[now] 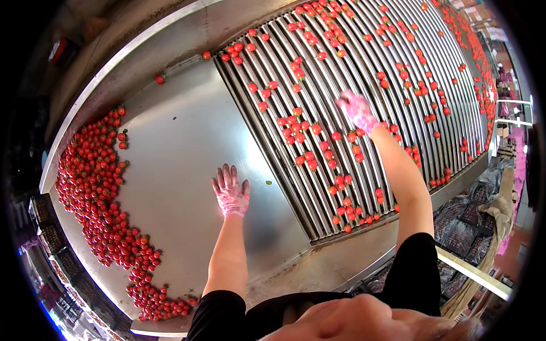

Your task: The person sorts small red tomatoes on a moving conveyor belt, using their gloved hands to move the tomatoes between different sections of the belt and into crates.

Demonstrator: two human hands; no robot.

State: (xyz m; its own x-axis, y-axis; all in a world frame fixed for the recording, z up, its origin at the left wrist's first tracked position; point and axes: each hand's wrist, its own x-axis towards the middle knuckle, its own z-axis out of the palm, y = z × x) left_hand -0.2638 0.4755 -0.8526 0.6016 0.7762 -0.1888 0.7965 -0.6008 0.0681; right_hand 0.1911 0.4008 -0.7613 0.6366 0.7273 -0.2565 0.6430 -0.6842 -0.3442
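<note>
My left hand (232, 193), in a thin pink-and-white patterned glove, is open with its fingers spread over the smooth metal tray (187, 131); nothing is in it. My right hand (357, 111), gloved alike, reaches farther out over the metal roller conveyor (318, 85). Its fingers look bent and are blurred, so I cannot make out whether they hold anything. Small red tomatoes lie scattered across the rollers, with a loose cluster (296, 128) left of my right hand and others by its wrist. A large heap of tomatoes (102, 193) fills the tray's left side, well away from my left hand.
A raised metal rim (131, 45) curves around the tray's far left. Dark crates (68, 261) stand beyond its left edge. Dark plastic-covered trays (460, 227) and a pale bar (475, 273) are at the lower right. More tomatoes (483, 85) crowd the conveyor's far right end.
</note>
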